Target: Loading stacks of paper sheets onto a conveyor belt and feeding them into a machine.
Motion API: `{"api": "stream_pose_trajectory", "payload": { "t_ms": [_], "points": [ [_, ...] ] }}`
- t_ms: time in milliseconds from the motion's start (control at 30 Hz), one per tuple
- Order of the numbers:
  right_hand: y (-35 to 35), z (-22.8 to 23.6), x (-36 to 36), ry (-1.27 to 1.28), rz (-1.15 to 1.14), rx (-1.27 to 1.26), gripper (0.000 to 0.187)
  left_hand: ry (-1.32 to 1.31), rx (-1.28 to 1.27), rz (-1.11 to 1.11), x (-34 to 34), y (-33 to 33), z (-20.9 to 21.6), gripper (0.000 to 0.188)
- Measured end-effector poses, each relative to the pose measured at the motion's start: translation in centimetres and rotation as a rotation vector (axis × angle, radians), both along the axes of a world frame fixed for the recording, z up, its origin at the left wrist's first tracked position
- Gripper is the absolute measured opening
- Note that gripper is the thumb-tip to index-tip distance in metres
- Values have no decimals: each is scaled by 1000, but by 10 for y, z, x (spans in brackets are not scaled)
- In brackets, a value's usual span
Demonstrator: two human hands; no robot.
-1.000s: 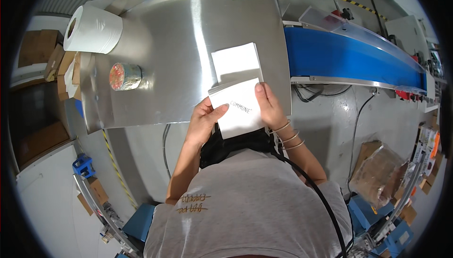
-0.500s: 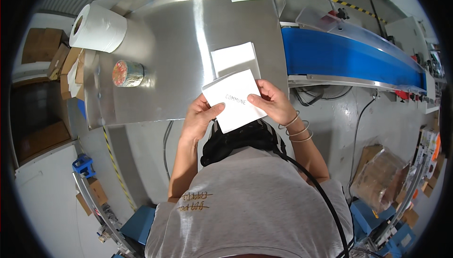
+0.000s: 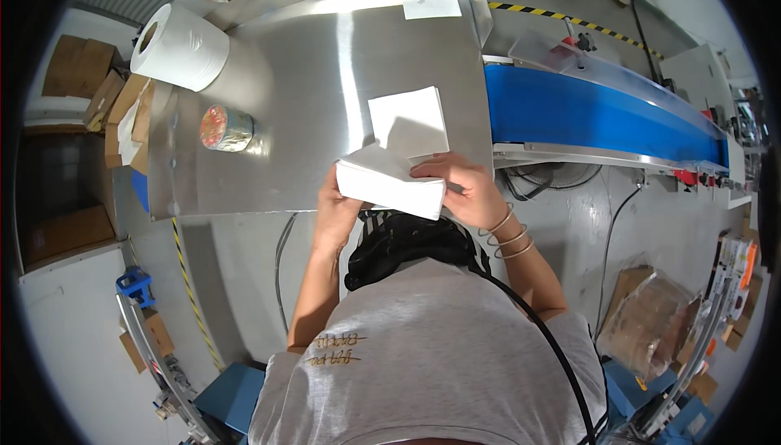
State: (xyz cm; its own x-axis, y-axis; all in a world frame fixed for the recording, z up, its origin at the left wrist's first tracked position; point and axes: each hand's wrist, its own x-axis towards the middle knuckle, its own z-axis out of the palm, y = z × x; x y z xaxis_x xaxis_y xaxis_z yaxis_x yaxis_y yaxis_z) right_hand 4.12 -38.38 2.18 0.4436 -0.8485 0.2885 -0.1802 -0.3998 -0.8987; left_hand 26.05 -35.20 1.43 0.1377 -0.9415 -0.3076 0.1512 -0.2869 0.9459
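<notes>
Both hands hold a square stack of white paper [image 3: 390, 188], possibly folded napkins, above the near edge of the metal table. It is tilted so that a long white side faces me, and its upper face looks bent inward. My left hand [image 3: 336, 211] is closed round its left end, the fingertips partly hidden behind it. The fingers of my right hand [image 3: 465, 187] bend over the upper face at the right end, with metal bangles on that wrist. Just beyond lies a second white stack [image 3: 408, 115] on the table, partly in shadow.
On the metal table [image 3: 285, 119] stand a large white roll [image 3: 185, 48] and a small roll of patterned tape [image 3: 226, 128]. A white sheet [image 3: 429, 0] lies at the far edge. A blue conveyor belt [image 3: 586, 107] adjoins on the right. Cardboard boxes [image 3: 79, 67] are at left.
The held stack has tipped from its printed face to show a side. My right hand's fingers have moved onto its upper face. The view has shifted slightly.
</notes>
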Motion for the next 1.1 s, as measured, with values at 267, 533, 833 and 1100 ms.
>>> {"api": "stream_pose_trajectory", "payload": {
  "t_ms": [267, 533, 833, 1100],
  "points": [
    [6, -16, -9, -416, -54, 717, 31, 10, 83, -108, 5, -6, -7, 34],
    [6, -25, -17, -653, 15, 976, 37, 523, -62, -369, 8, -21, -13, 71],
    [23, -4, -23, -324, 104, 872, 43, 508, 150, -99, 1, -5, -26, 64],
    [21, 29, -14, 470, 152, -78, 32, -661, -522, -582, -18, 8, 38, 66]
  ]
}}
